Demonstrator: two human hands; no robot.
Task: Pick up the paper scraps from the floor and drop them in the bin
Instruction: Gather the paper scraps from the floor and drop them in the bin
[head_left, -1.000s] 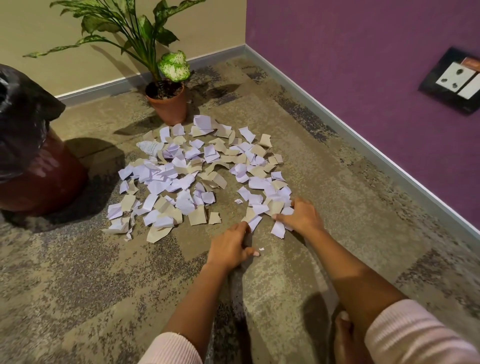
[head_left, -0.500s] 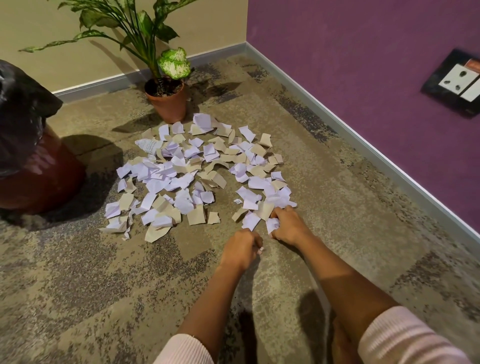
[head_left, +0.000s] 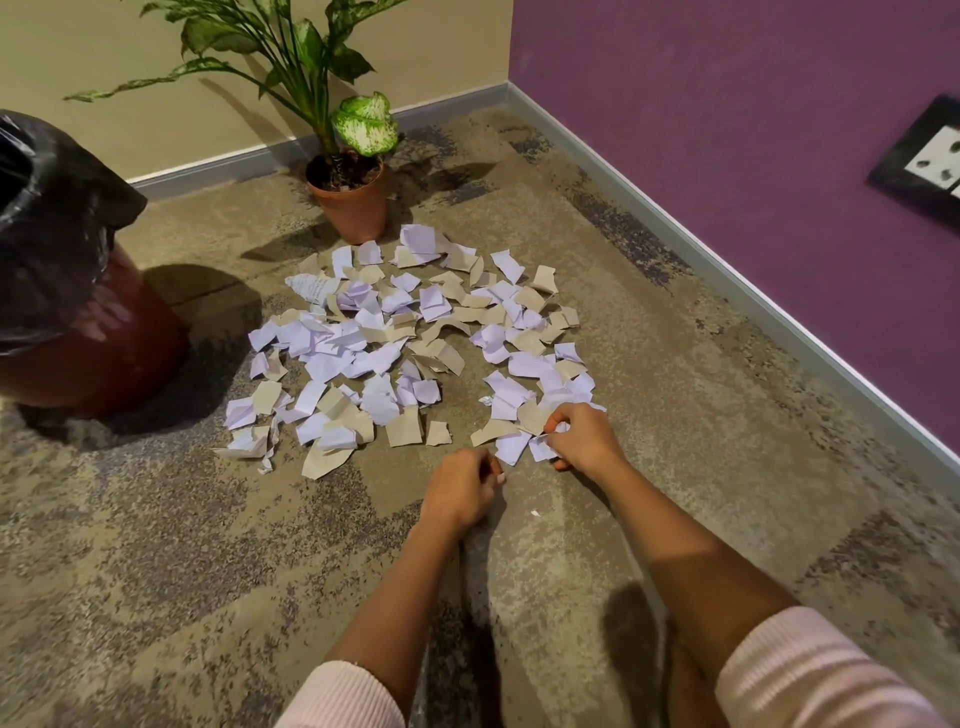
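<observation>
On the floor, our right hand pinches the nearest scraps — left hand curled, hold unclear; we should rake fuller handfuls first.

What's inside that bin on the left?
Only a black bag lining the bin and draped over its rim shows. The inside is cut off by the frame edge, so its contents cannot be seen.

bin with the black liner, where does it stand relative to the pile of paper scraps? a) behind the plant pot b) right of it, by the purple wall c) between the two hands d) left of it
D: the bin stands at the left edge of the view, left of the paper scraps and apart from them.
</observation>
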